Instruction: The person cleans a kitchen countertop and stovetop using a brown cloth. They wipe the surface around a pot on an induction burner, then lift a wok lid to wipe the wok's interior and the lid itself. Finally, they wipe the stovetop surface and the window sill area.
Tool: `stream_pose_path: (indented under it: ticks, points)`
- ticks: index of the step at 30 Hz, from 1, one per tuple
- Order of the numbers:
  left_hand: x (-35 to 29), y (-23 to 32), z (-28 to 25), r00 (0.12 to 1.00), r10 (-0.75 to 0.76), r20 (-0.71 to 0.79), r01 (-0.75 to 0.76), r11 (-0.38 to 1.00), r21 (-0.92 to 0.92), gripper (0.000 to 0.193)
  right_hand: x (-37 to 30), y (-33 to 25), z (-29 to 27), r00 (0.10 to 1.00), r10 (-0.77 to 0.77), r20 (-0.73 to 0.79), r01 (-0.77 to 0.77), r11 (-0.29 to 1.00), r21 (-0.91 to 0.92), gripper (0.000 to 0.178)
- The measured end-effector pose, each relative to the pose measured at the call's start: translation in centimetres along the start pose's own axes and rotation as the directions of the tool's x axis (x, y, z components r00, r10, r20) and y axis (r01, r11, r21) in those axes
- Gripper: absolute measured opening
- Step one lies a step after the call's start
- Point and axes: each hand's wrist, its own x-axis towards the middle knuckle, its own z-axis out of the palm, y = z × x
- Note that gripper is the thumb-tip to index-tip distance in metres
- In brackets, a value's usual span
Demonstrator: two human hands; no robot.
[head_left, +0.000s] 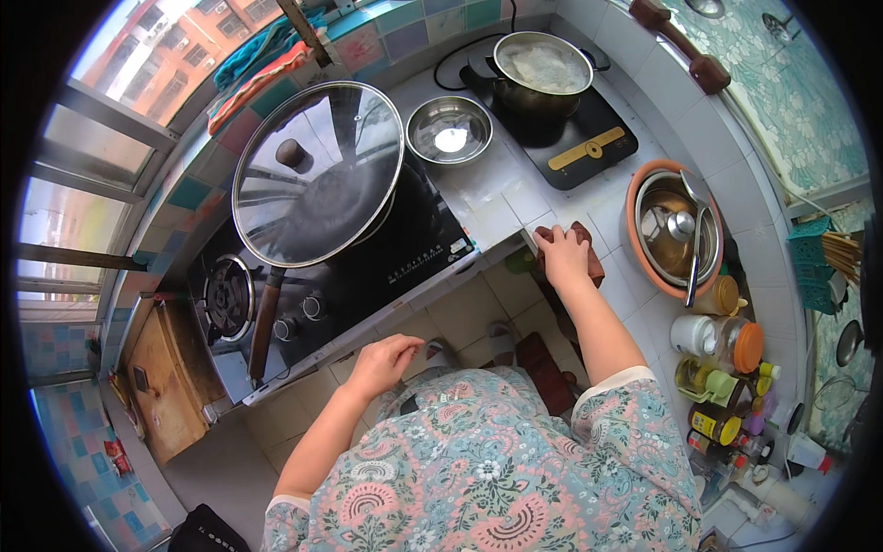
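My right hand [563, 253] is closed over a reddish-brown folded cloth [589, 247] at the counter's front edge. Fingers curled in, my left hand [383, 364] hovers before the stove with nothing visible in it. On the black gas stove [405, 248] sits a pan under a large glass lid [322, 198], its wooden handle [266, 322] pointing toward me. Between stove and induction cooker [593, 152] stands a shiny steel bowl [449, 131]. A pot [543, 78] of pale, cloudy, foamy liquid is on the cooker.
At right, an orange-rimmed basin [641, 247] contains a metal lid and a ladle [696, 239]. Several jars and bottles [717, 391] line the right counter. An unlit burner [228, 296] lies left of the pan; a wooden board [166, 382] stands farther left.
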Motion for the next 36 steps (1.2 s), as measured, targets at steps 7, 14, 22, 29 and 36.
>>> stream_pose_path:
  ticks: [7,14,22,29,36]
  points:
    - [4.5,2.5,1.3,0.992,0.081,0.094,-0.094,0.985,0.147,0.019,1.9,0.4,0.9,0.967,-0.140,0.211,0.198,0.939,-0.281,0.078]
    - [14.5,3.5,5.3,0.972,0.168,0.162,-0.207,0.941,0.266,0.028,3.4,0.8,0.5,0.948,-0.116,0.297,0.154,0.982,-0.110,0.084]
    - [23.3,4.2,11.4,0.958,0.215,0.188,-0.283,0.793,0.539,0.061,3.7,1.7,0.7,0.959,-0.141,0.246,0.141,0.990,0.017,0.074]
    - [24.7,4.0,12.6,0.965,0.118,0.235,-0.248,0.712,0.657,0.069,5.0,2.1,0.7,0.953,-0.153,0.261,0.134,0.987,0.090,0.073]
    - [25.9,5.0,12.9,0.983,0.031,0.180,-0.142,0.750,0.646,0.057,2.9,2.6,2.2,0.972,-0.220,0.088,0.220,0.975,0.007,0.076]
